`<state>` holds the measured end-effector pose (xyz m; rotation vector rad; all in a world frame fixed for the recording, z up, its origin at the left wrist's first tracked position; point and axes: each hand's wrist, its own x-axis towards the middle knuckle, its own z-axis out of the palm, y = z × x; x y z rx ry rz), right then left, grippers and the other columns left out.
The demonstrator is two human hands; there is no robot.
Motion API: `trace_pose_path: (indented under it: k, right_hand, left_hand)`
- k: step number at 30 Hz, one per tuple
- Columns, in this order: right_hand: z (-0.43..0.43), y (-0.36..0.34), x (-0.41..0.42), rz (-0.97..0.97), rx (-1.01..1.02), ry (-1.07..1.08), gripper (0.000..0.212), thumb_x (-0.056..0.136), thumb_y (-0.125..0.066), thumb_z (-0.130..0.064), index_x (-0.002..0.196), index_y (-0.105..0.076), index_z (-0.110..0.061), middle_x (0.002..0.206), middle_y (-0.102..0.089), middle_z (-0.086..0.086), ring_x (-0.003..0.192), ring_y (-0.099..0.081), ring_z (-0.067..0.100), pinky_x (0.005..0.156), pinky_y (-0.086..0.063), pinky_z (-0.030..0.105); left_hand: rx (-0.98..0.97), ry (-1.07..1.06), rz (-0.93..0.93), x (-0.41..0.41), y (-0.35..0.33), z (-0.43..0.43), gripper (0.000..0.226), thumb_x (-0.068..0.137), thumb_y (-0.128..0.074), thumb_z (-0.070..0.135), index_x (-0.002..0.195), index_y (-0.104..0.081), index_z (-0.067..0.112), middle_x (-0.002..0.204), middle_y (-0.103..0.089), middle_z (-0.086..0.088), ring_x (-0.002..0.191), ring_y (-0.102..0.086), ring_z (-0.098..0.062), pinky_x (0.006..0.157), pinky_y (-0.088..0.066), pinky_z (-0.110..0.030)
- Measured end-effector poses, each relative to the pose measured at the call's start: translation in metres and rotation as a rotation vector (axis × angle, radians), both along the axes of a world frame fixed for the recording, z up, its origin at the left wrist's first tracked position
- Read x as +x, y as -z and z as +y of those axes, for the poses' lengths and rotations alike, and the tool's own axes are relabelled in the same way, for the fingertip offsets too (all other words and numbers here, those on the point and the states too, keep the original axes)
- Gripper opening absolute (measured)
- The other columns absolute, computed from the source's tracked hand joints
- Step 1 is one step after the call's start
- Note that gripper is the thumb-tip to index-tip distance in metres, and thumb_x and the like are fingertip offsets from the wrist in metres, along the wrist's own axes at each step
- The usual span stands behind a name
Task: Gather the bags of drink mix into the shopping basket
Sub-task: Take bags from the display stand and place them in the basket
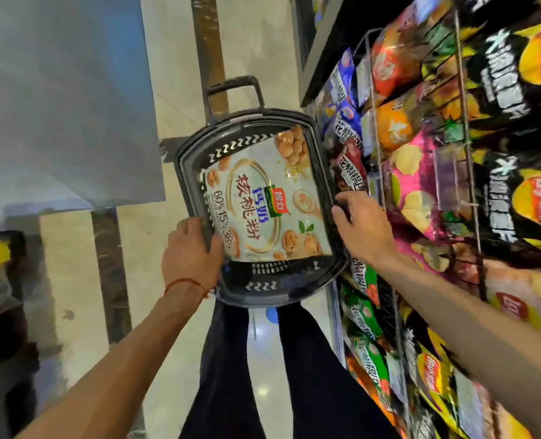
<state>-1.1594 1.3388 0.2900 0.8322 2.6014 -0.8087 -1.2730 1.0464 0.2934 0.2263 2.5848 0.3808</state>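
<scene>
Fingers of both hands curl closed on the basket [326, 172] rim, bag [263, 198] inside.

Shopping basket, store shelves and tiled floor

The dark plastic shopping basket [180, 172] carries one large pale bag of drink mix [263, 191], lying flat, face up, and filling most of its inside; the bag shows walnuts and blue and red print. The basket's handle [234, 93] sticks out at the far end. To the right, the wire-fronted shelves [465, 128] hold packed rows of snack bags [414, 185] in red, orange, pink, green and black-and-yellow, standing close against each other. Below lies a glossy cream tile floor [73, 255] crossed by dark brown strips [107, 274].
</scene>
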Motion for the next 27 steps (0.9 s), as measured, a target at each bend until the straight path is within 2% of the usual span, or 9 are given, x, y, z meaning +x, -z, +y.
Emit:
trace_pose_path:
  k: [4,8,11,13,16,19,22,24,27]
  right_hand:
    - [0.02,0.068,-0.017,-0.039,-0.049,0.132,0.046,0.107,-0.052,-0.033,0.143,-0.052,-0.005,0.14,-0.057,0.015,0.132,-0.051,0.034,0.111,-0.041,0.043]
    - [0.036,0.13,-0.03,-0.1,-0.158,0.312,0.055,0.108,-0.048,-0.041,0.149,-0.047,-0.006,0.143,-0.056,0.019,0.131,-0.053,0.035,0.109,-0.04,0.041]
    - [0.043,0.169,-0.042,-0.093,-0.244,0.408,0.057,0.109,-0.045,-0.045,0.151,-0.046,-0.007,0.148,-0.054,0.018,0.137,-0.05,0.035,0.112,-0.039,0.039]
    - [0.045,0.187,-0.046,-0.111,-0.288,0.396,0.053,0.11,-0.04,-0.045,0.145,-0.049,-0.006,0.143,-0.058,0.018,0.134,-0.052,0.036,0.103,-0.041,0.038]
    - [0.045,0.205,-0.042,-0.065,-0.23,0.321,0.04,0.111,-0.036,-0.043,0.114,-0.052,-0.007,0.105,-0.062,0.015,0.108,-0.061,0.042,0.08,-0.039,0.038]
    - [0.044,0.208,-0.038,-0.033,-0.169,0.294,0.037,0.11,-0.037,-0.044,0.098,-0.043,-0.009,0.09,-0.056,0.016,0.094,-0.061,0.046,0.074,-0.039,0.044]
    - [0.043,0.204,-0.039,-0.043,-0.185,0.312,0.041,0.11,-0.038,-0.047,0.097,-0.045,-0.009,0.093,-0.057,0.016,0.096,-0.06,0.042,0.076,-0.039,0.042]
    - [0.041,0.197,-0.042,-0.069,-0.209,0.324,0.046,0.109,-0.037,-0.05,0.098,-0.048,-0.007,0.094,-0.058,0.013,0.093,-0.058,0.036,0.076,-0.037,0.038]
    - [0.031,0.18,-0.049,-0.069,-0.189,0.332,0.049,0.109,-0.035,-0.051,0.09,-0.047,-0.008,0.08,-0.051,0.004,0.081,-0.05,0.027,0.072,-0.033,0.036]
  left_hand:
    - [0.066,-0.216,-0.026,-0.007,0.066,0.002,0.044,0.097,-0.055,0.04,0.13,-0.051,0.011,0.132,-0.053,-0.016,0.117,-0.05,-0.036,0.096,-0.044,-0.045]
    - [0.028,-0.298,-0.023,-0.011,0.128,-0.002,0.05,0.096,-0.058,0.041,0.13,-0.045,0.007,0.131,-0.049,-0.018,0.115,-0.05,-0.039,0.092,-0.044,-0.046]
    - [0.066,-0.425,-0.079,-0.016,0.171,-0.002,0.074,0.099,-0.054,0.044,0.151,-0.025,0.0,0.154,-0.032,-0.022,0.139,-0.034,-0.043,0.114,-0.033,-0.05]
    - [0.136,-0.534,-0.107,-0.021,0.191,0.003,0.076,0.103,-0.049,0.04,0.156,-0.014,-0.001,0.16,-0.026,-0.022,0.146,-0.029,-0.039,0.119,-0.026,-0.043]
    - [0.078,-0.613,-0.016,-0.024,0.204,0.01,0.057,0.107,-0.038,0.037,0.148,-0.029,-0.002,0.137,-0.054,-0.031,0.121,-0.053,-0.048,0.093,-0.042,-0.047]
    - [0.013,-0.622,0.043,-0.024,0.21,0.006,0.052,0.108,-0.032,0.041,0.134,-0.039,-0.003,0.114,-0.062,-0.035,0.101,-0.059,-0.05,0.071,-0.036,-0.045]
    - [0.063,-0.648,0.033,-0.029,0.211,0.002,0.048,0.107,-0.035,0.043,0.114,-0.046,-0.003,0.099,-0.061,-0.03,0.089,-0.057,-0.045,0.067,-0.03,-0.038]
    - [0.115,-0.677,0.014,-0.036,0.207,-0.001,0.044,0.106,-0.038,0.044,0.099,-0.047,0.002,0.086,-0.055,-0.018,0.082,-0.049,-0.034,0.067,-0.025,-0.033]
    - [0.139,-0.698,0.023,-0.049,0.198,-0.008,0.045,0.105,-0.041,0.047,0.089,-0.048,0.005,0.076,-0.048,-0.006,0.079,-0.043,-0.026,0.065,-0.022,-0.03]
